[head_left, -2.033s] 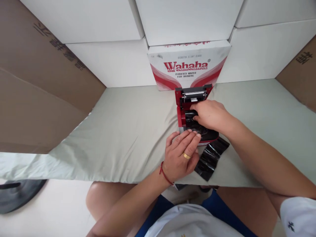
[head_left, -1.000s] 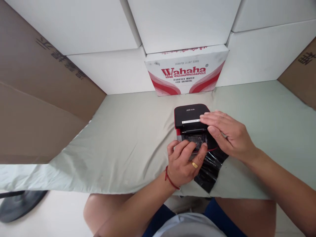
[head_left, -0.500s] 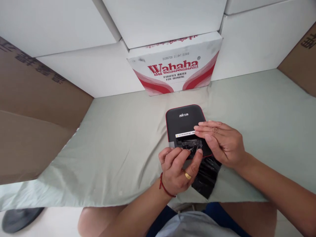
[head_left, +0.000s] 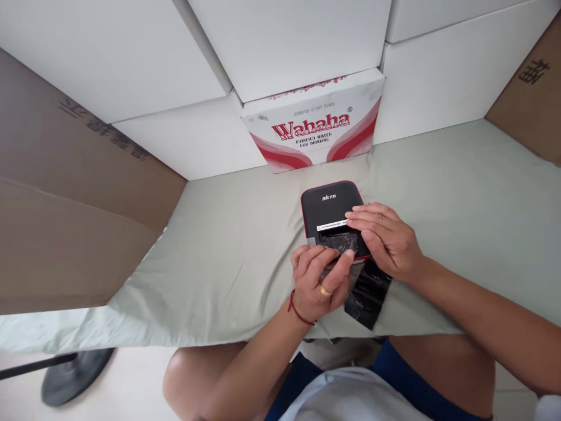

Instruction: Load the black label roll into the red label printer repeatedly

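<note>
A small black printer with a red rim (head_left: 328, 204) lies on the pale green cloth, its lid down. A glossy black film strip (head_left: 366, 295) comes out of its front slot and runs toward me. My left hand (head_left: 319, 283) is curled at the slot, its fingers pinching the strip's edge. My right hand (head_left: 385, 240) lies flat with fingers stretched out, pressing on the printer's right front part.
A Wahaha water carton (head_left: 313, 126) stands just behind the printer, among stacked white boxes (head_left: 289, 41). Brown cardboard (head_left: 65, 193) walls the left side and the far right. The cloth-covered table (head_left: 228, 263) ends just before my knees. A black round base (head_left: 72, 374) sits on the floor at lower left.
The printer's lid, open two seconds ago, has come down shut. My right hand left the inside and now presses on top. My left hand curled onto the film at the slot.
</note>
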Demonstrator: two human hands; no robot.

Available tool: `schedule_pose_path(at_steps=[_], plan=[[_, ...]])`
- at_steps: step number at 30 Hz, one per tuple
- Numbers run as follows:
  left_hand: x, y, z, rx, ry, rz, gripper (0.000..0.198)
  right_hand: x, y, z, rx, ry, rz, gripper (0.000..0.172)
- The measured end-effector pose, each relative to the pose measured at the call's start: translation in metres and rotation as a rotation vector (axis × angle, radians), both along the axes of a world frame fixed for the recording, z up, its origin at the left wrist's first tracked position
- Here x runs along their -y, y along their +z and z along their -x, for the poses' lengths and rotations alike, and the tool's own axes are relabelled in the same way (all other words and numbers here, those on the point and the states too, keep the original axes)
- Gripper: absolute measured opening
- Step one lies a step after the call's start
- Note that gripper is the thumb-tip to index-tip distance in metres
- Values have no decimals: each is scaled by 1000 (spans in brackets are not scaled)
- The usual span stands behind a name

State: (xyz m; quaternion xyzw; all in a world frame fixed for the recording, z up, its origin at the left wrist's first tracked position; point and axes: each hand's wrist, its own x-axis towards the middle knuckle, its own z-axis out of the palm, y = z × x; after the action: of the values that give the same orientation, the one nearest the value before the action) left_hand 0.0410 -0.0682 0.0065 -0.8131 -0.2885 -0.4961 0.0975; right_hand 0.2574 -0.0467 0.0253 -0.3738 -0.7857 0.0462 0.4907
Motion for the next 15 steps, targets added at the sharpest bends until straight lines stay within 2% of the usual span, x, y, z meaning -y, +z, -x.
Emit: schedule_pose_path(at_steps=[4,11,15], plan=[[-6,-6,8,171,-27,68,63,5,-2,0,24,-12,-9,37],[-12,-13,17,338,-94,479,55,6,-5,0,45,-24,-5,48],[-15,-13,16,378,-106,538,54,9,-4,3,43,-31,7,54]])
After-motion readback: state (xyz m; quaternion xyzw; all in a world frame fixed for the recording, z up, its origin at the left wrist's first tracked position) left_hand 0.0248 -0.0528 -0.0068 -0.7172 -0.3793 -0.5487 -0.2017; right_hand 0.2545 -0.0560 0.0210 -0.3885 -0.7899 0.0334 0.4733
